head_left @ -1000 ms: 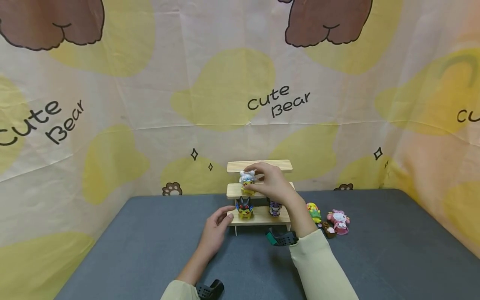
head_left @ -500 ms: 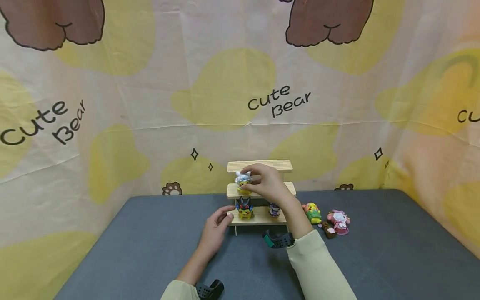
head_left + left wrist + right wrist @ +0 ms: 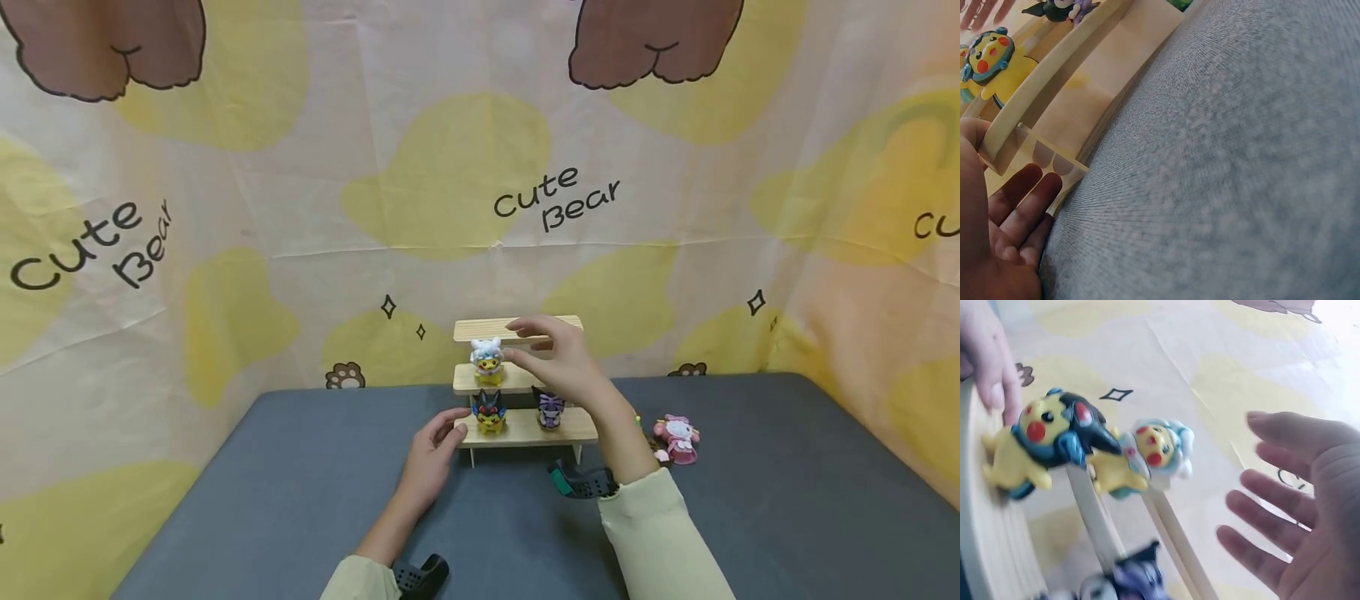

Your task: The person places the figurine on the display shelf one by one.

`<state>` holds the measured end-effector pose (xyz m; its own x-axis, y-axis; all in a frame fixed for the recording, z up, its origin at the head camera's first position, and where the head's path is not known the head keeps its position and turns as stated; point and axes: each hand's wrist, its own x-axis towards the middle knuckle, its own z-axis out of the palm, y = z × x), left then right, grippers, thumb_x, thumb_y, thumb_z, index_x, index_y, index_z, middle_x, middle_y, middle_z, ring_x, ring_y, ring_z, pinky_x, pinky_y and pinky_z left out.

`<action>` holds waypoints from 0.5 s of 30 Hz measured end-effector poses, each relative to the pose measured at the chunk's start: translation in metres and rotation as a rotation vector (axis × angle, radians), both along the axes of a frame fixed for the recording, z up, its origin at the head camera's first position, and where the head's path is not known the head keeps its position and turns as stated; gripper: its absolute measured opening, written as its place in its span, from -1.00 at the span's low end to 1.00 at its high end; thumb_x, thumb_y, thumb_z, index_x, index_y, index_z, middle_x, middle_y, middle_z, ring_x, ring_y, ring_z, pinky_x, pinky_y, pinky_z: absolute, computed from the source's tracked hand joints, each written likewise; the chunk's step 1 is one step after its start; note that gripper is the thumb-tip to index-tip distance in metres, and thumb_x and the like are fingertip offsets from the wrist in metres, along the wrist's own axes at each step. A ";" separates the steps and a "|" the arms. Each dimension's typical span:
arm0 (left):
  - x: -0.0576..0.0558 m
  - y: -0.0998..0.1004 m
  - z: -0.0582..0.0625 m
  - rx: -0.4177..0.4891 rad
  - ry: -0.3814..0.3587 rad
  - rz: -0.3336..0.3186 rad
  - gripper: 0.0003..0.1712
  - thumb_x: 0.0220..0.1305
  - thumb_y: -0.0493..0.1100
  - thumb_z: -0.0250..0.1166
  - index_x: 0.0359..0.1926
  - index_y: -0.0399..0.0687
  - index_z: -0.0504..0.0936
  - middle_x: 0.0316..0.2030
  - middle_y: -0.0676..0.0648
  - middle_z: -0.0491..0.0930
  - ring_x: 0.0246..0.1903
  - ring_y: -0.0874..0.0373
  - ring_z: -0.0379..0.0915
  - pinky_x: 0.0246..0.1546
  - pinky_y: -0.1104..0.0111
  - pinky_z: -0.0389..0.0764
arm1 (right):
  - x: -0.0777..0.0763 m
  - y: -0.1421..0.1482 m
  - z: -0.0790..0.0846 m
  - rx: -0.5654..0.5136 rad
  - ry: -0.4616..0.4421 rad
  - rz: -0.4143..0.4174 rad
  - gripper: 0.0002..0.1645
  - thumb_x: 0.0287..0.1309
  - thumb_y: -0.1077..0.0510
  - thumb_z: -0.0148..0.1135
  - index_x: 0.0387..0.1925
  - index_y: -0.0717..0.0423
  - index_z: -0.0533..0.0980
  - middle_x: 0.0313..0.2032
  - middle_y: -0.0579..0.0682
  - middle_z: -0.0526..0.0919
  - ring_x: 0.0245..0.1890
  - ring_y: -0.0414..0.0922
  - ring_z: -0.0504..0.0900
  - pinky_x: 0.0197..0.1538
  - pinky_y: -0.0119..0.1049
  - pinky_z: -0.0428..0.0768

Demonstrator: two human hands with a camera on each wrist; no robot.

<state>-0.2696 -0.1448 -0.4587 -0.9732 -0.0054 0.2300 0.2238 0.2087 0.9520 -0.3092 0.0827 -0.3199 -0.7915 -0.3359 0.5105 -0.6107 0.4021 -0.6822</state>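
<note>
A small wooden tiered stand with three shelves holds several figurines. My left hand grips the left end of its lowest shelf between thumb and index finger; the other fingers hang loosely curled below the board in the left wrist view. A yellow figurine in a white-and-blue hood stands upright on the middle shelf, left side. Just right of it is my right hand, fingers spread and holding nothing; the right wrist view shows a gap. The lowest shelf carries a yellow figurine in a black hood and a purple-and-black figurine.
Right of the stand, a pink-and-white figurine sits on the grey tabletop. Other figurines beside it are mostly hidden by my right forearm. A printed cloth hangs behind the table.
My right hand shifted the white-hooded figurine left along the middle shelf, then let go and drew away to the right. The left hand stayed at the stand's end.
</note>
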 end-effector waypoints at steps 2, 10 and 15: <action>-0.001 0.002 0.000 -0.001 -0.001 -0.001 -0.66 0.51 -0.09 0.17 0.20 -0.04 0.62 0.32 -0.17 0.53 0.40 -0.12 0.35 0.33 -0.05 0.42 | 0.005 0.011 0.001 -0.028 0.005 -0.020 -0.56 0.25 0.12 0.40 0.14 0.14 0.60 0.11 0.18 0.67 0.11 0.10 0.64 0.15 0.08 0.62; 0.004 0.002 0.002 -0.018 -0.013 0.010 -0.64 0.51 -0.06 0.17 0.23 -0.02 0.60 0.35 -0.18 0.49 0.42 -0.16 0.31 0.34 -0.09 0.40 | 0.020 0.057 -0.010 0.006 0.050 -0.131 -0.64 0.31 0.13 0.34 0.09 0.16 0.62 0.03 0.16 0.70 0.03 0.04 0.64 0.09 0.08 0.63; 0.004 0.002 0.002 -0.036 -0.016 0.021 -0.63 0.52 -0.05 0.16 0.23 -0.02 0.60 0.35 -0.19 0.49 0.44 -0.18 0.28 0.36 -0.11 0.37 | 0.028 0.086 -0.019 0.077 0.058 -0.205 -0.68 0.32 0.09 0.33 0.04 0.12 0.64 -0.06 0.09 0.74 -0.04 0.00 0.68 0.02 0.04 0.68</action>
